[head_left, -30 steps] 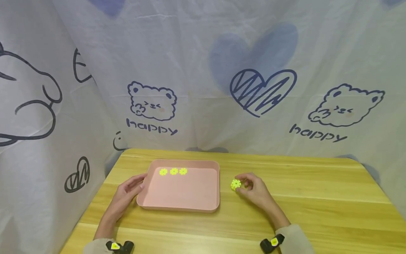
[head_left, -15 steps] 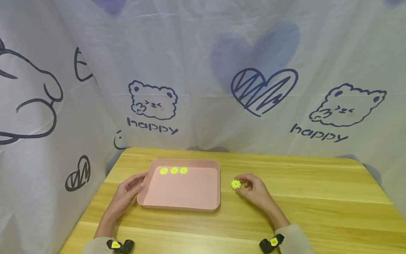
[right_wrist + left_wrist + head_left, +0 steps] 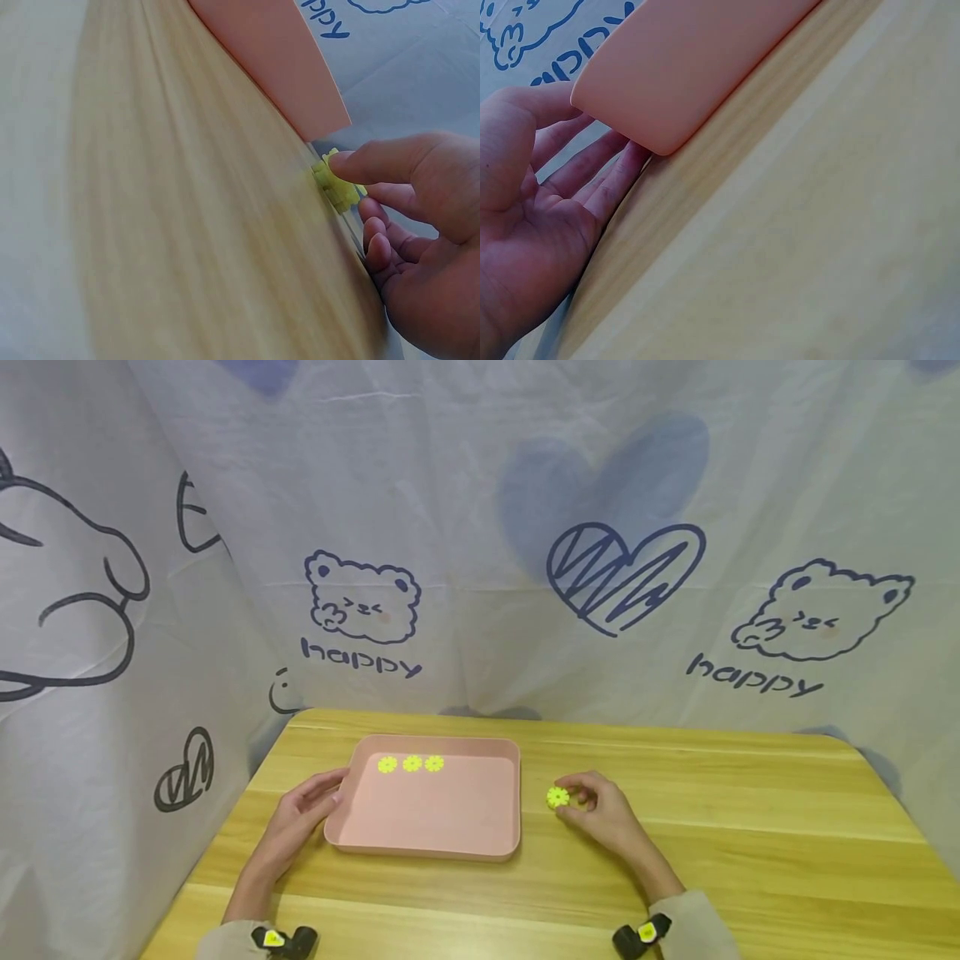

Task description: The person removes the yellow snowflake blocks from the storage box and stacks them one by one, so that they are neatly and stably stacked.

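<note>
In the head view, my left hand [image 3: 292, 822] rests against the left wall of a shallow pink tray [image 3: 422, 851]. Its fingers are fairly straight, with the thumb at the rim; the left wrist view shows its fingertips by the lower edge of the tray wall [image 3: 682, 71]. Right of the tray, my right hand [image 3: 606, 817] pinches yellow snowflake building discs [image 3: 557, 797] between thumb and fingers. They look stacked in the right wrist view, where the discs [image 3: 334, 184] sit close to the wood; how many cannot be told.
Inside the tray, three yellow discs, a left one [image 3: 387, 764], a middle one [image 3: 412, 763] and a right one [image 3: 434, 763], lie in a row along the far wall. A wooden table [image 3: 757, 827] lies beneath. Behind it hangs a printed white curtain [image 3: 480, 635].
The discs in my right hand have shifted slightly, their edges now more lined up. Both hands and the tray stay in place.
</note>
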Available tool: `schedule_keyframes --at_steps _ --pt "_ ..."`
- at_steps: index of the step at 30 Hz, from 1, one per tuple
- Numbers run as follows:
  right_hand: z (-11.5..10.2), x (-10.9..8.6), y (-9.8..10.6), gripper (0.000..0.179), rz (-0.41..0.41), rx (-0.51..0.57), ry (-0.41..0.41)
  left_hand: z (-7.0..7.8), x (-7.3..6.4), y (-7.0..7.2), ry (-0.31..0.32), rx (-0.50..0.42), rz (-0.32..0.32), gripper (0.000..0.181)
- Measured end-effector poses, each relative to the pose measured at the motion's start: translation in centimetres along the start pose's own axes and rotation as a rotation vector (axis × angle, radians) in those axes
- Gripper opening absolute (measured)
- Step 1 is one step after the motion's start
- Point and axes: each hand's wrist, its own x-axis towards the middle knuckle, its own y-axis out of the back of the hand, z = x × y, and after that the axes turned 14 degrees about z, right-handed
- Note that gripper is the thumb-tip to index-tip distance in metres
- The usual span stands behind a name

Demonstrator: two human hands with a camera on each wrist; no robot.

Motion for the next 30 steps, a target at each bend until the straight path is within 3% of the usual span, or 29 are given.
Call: schedule_keyframes --at_steps 20,30 --pt "0.35 0.27 0.06 0.034 -0.024 -0.041 0.028 0.13 -0.08 -0.04 -0.022 -0.008 0.002 0.048" --pt "0.07 0.19 0.18 0.035 -0.034 -0.033 0.002 0.13 0.07 0.12 -0.013 -0.010 -0.004 0.048"
